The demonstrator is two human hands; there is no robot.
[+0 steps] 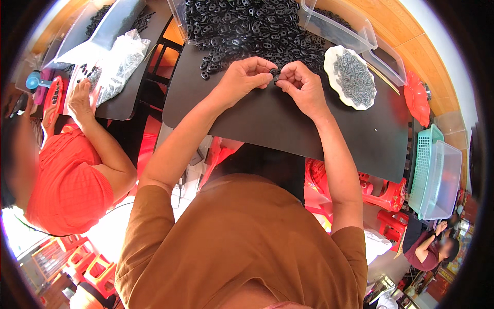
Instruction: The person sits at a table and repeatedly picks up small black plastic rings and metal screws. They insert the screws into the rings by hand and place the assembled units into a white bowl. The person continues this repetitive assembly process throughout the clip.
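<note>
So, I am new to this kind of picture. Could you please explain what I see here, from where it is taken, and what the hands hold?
No machine here: a camera worn on a person's head looks down, so the round picture bends at its rim. The person's left hand and right hand meet over a black flat mat and pinch a small black plastic piece between them. Behind lies a heap of similar small black pieces, and to the right a white dish of small grey metal parts. On the left, another person in an orange shirt works at a separate mat.
</note>
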